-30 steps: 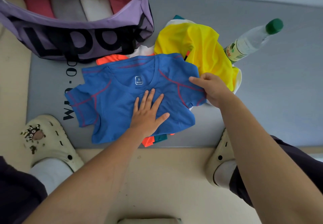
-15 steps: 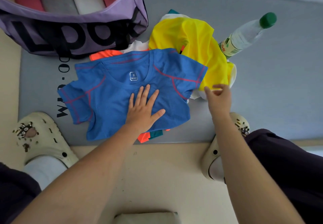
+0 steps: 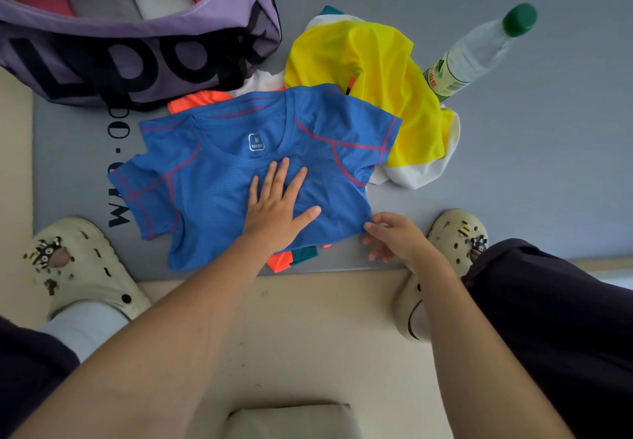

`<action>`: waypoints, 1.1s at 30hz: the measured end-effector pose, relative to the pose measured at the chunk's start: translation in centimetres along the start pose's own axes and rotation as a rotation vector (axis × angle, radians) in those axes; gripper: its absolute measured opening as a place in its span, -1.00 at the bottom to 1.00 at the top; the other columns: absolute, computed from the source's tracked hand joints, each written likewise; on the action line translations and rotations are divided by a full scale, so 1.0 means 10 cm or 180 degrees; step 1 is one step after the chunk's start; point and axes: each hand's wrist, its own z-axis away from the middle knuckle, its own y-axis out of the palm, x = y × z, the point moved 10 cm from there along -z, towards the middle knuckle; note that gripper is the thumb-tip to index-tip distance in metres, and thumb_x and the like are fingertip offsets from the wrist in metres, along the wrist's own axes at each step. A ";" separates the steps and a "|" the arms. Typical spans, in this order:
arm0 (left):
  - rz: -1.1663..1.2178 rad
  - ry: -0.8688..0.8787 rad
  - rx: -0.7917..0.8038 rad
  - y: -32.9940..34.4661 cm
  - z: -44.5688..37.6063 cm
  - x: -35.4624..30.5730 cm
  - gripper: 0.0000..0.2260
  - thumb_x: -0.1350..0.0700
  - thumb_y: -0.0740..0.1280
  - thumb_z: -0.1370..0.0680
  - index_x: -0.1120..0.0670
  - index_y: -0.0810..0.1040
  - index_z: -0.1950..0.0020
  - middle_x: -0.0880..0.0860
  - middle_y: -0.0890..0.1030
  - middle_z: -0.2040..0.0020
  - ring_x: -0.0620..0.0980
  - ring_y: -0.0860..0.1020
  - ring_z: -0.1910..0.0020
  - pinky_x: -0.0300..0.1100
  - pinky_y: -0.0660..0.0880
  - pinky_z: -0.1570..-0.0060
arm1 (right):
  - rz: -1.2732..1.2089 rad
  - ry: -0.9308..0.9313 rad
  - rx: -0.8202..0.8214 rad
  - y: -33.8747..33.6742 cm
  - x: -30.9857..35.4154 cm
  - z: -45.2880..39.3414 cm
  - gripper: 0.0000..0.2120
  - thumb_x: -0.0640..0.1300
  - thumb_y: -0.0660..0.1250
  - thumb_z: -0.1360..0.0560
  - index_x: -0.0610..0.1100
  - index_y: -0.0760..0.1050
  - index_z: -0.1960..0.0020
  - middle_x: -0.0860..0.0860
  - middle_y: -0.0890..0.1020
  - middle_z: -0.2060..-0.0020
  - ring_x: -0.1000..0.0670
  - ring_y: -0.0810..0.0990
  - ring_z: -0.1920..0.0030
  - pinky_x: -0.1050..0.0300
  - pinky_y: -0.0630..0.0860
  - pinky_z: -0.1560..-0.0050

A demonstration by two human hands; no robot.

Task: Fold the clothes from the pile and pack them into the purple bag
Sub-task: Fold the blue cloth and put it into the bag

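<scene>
On a grey mat [image 3: 513, 164] laid over a pale floor, we see a blue T-shirt [image 3: 212, 192] spread flat on top of a pile of clothes, orange and teal garments poking out beneath its hem and collar. Just beyond it lie a crumpled yellow shirt [image 3: 370, 72] and a white garment [image 3: 424, 171]; a clear bottle [image 3: 476, 51] with a green cap stands right behind them. The purple bag [image 3: 164, 58] sits open at the far left of the mat, rolled pink, grey and white clothes packed side by side inside. Two cream clogs flank the mat's near edge. Our left hand [image 3: 277, 205] lies flat on the shirt's chest, fingers straight and spread, pressing the fabric down. Our right hand [image 3: 394, 236] reaches to the shirt's lower right corner, its grip a light pinch of thumb and fingertips at the hem. The shirt's collar points away from us, its long axis running from us toward the bag.
</scene>
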 end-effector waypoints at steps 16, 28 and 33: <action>0.0051 0.0074 0.0303 0.02 -0.01 -0.04 -0.27 -0.41 -0.02 -0.54 -0.16 -0.23 -0.59 -0.02 -0.34 -0.59 -0.02 -0.35 -0.56 0.12 -0.30 -0.51 | -0.0826 0.0041 0.0571 -0.02 0.04 0.12 -0.94 -0.27 0.37 -0.51 -0.17 0.60 0.13 0.00 0.52 0.39 0.08 0.43 0.36 0.25 0.45 0.25; 0.1425 -0.1798 -0.1461 -0.65 1.33 1.36 -0.61 0.14 0.41 -0.48 0.12 0.51 -0.31 0.13 0.50 -0.27 0.15 0.46 -0.25 -0.01 0.38 -0.19 | 0.0860 -0.1080 0.0212 1.34 1.08 0.05 -0.70 -0.16 0.46 -0.46 -0.21 0.39 0.31 -0.10 0.45 0.43 0.03 0.41 0.40 0.33 0.38 0.42; 0.3252 -0.3472 -0.0444 0.08 1.89 2.05 -0.72 0.08 0.35 -0.59 0.22 0.54 -0.21 0.17 0.58 0.16 0.10 0.56 0.28 -0.09 0.45 0.28 | 0.1015 -0.1118 -0.0077 1.56 0.98 -0.08 -0.61 -0.17 0.46 -0.46 -0.14 0.26 0.35 -0.12 0.33 0.40 -0.02 0.29 0.35 0.10 0.30 0.30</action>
